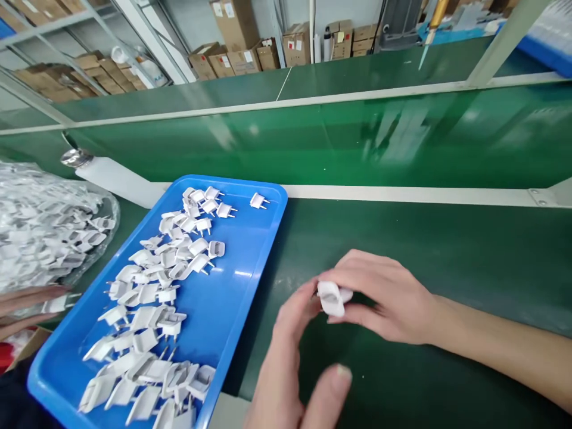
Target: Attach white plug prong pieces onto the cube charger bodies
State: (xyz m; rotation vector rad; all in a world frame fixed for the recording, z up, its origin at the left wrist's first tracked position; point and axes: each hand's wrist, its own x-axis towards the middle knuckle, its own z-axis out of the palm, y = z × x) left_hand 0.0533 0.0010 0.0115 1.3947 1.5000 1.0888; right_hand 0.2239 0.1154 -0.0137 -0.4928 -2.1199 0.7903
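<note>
A small white plastic plug housing (331, 299) is pinched between the thumb and fingers of my right hand (388, 295), above the green worktop. My left hand (292, 363) is beside it, with its fingertips at the housing's left side and its thumb spread well away. Whether those fingertips press on the housing I cannot tell. Left of my hands lies a blue tray (241, 298) with many white two-pin plug pieces (152, 319) in loose rows. One plug piece (258, 201) sits apart near the tray's far right corner.
A clear plastic bag (53, 220) of white pieces lies at the left. Below it, another person's hand (31, 304) holds a similar piece. A white bottle with a metal cap (116, 179) leans behind the tray. Above the green back panel (313, 143), a yellow-handled tool (435, 21) hangs.
</note>
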